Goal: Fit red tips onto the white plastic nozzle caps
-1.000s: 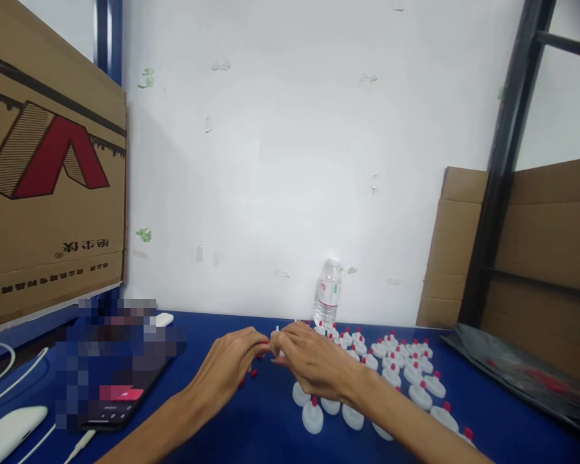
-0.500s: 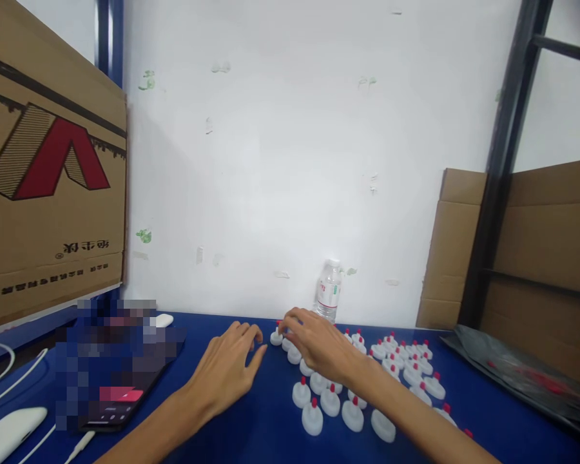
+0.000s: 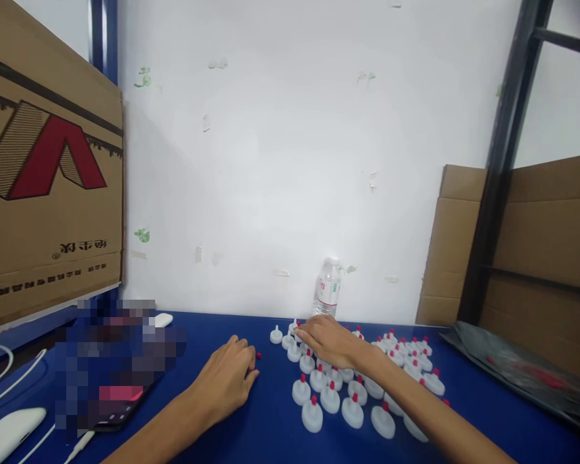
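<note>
My left hand (image 3: 229,375) rests low over the blue table, palm down, its fingers curled in. What lies under those fingers is hidden. A small loose red cap (image 3: 258,356) sits right beside its fingertips. My right hand (image 3: 329,340) reaches over the back of a group of white nozzle lids, its fingertips pinched at a red tip cap (image 3: 298,327). Most lids, such as the front white nozzle lid (image 3: 312,415), stand upright with red caps on. At the back left, a white nozzle lid (image 3: 276,334) and a few neighbours show bare white tips.
A clear water bottle (image 3: 327,290) stands against the white wall behind my right hand. On the left are a phone (image 3: 120,412), white cables and a printed cardboard box (image 3: 53,167). A dark plastic bag (image 3: 517,367) lies at the right, near folded cardboard (image 3: 452,245).
The back-left lids have lost their red caps, and a loose cap now lies by my left hand. My left hand has lowered and curled; my right hand has shifted slightly right.
</note>
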Motion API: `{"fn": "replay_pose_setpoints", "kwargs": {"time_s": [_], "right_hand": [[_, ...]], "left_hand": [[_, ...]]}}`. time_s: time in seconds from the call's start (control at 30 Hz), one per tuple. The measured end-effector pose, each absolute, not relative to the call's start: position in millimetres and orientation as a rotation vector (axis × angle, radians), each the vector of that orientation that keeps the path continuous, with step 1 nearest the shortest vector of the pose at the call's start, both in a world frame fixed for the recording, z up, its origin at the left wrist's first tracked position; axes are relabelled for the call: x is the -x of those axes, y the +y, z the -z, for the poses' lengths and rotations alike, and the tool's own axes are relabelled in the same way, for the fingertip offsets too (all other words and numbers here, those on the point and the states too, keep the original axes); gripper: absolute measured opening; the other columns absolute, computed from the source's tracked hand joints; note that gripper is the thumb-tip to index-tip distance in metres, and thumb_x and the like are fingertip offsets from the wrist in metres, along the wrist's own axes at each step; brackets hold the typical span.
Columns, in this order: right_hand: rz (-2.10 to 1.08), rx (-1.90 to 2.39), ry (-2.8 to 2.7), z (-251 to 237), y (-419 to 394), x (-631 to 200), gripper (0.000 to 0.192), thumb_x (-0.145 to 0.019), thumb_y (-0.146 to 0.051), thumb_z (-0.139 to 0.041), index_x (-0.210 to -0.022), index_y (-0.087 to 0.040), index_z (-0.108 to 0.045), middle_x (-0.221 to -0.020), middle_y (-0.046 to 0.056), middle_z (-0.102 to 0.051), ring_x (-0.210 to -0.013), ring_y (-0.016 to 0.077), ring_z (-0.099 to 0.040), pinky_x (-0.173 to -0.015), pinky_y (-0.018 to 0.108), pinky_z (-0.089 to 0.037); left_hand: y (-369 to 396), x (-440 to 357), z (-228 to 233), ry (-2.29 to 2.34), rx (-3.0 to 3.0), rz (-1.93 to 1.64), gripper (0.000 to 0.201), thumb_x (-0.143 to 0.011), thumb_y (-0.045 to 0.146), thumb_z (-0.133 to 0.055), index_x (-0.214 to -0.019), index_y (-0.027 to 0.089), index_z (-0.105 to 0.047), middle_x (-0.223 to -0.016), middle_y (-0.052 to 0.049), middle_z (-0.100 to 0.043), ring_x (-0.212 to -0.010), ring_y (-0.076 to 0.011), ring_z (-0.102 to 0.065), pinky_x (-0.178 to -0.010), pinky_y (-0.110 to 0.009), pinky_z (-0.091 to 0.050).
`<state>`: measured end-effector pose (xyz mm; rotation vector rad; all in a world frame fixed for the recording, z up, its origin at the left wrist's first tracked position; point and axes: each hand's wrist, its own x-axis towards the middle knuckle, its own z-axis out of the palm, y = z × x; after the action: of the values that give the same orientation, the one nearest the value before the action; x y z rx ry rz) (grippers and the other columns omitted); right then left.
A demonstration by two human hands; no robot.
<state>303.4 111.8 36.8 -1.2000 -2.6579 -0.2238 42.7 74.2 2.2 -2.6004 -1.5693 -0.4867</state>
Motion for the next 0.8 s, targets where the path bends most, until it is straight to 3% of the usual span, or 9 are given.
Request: {"fn": "replay_pose_setpoints", "kwargs": {"time_s": [0.17, 0.33, 0.53, 0.7, 0.8], "right_hand": [[0.246, 1.210, -2.659, -40.2, 110.7, -304.5, 0.057, -0.109, -0.044, -0.014, -0.080, -0.021, -0.058, -0.076, 0.002, -0.065, -0.072, 0.0179, -0.059, -0.074, 0.031, -0.040], [0.318, 1.257, -2.568, -44.1, 107.3, -303.3, 0.063, -0.108, -0.044, -0.012, -0.076, -0.020, -0.060, -0.073, 0.005, -0.064, -0.070, 0.0195, -0.059, -0.071, 0.033, -0.040], [0.314, 1.244, -2.568, -38.8, 107.3, -301.5, 0.066, -0.108, -0.046, -0.018, -0.061, -0.020, -0.057, -0.060, 0.003, -0.059, -0.062, 0.0187, -0.057, -0.072, 0.034, -0.041], [0.280, 1.194, -2.546, -46.4, 102.5, -301.3, 0.061, -0.109, -0.044, -0.022, -0.075, -0.019, -0.067, -0.074, 0.005, -0.068, -0.075, 0.0204, -0.062, -0.078, 0.034, -0.043], [0.253, 1.167, -2.557, -45.1, 99.1, -296.8, 0.047, -0.106, -0.046, -0.037, -0.090, -0.020, -0.072, -0.086, 0.006, -0.073, -0.089, 0.0222, -0.065, -0.086, 0.035, -0.043]], "left_hand": [[75.4, -44.4, -1.1, -1.543, 2.610, 0.542, 0.014, -0.089, 0.017, -0.050, -0.083, 0.019, -0.062, -0.092, -0.009, -0.068, -0.090, -0.0260, -0.062, -0.091, -0.042, -0.044], [71.1, -46.5, -7.3, -1.548, 2.581, 0.709, 0.016, -0.094, 0.021, -0.042, -0.087, 0.020, -0.057, -0.091, -0.006, -0.064, -0.090, -0.0243, -0.059, -0.077, -0.035, -0.046], [67.8, -49.4, -12.3, -1.513, 2.587, 0.838, 0.013, -0.091, 0.020, -0.045, -0.084, 0.021, -0.055, -0.087, -0.004, -0.063, -0.087, -0.0227, -0.058, -0.078, -0.036, -0.044], [65.2, -50.7, -14.1, -1.494, 2.586, 0.918, 0.016, -0.089, 0.019, -0.048, -0.080, 0.021, -0.060, -0.083, -0.002, -0.064, -0.084, -0.0218, -0.060, -0.086, -0.040, -0.041], [65.4, -51.4, -16.4, -1.489, 2.582, 0.963, 0.017, -0.088, 0.017, -0.049, -0.081, 0.022, -0.064, -0.086, -0.002, -0.068, -0.085, -0.0215, -0.062, -0.085, -0.038, -0.041]]}}
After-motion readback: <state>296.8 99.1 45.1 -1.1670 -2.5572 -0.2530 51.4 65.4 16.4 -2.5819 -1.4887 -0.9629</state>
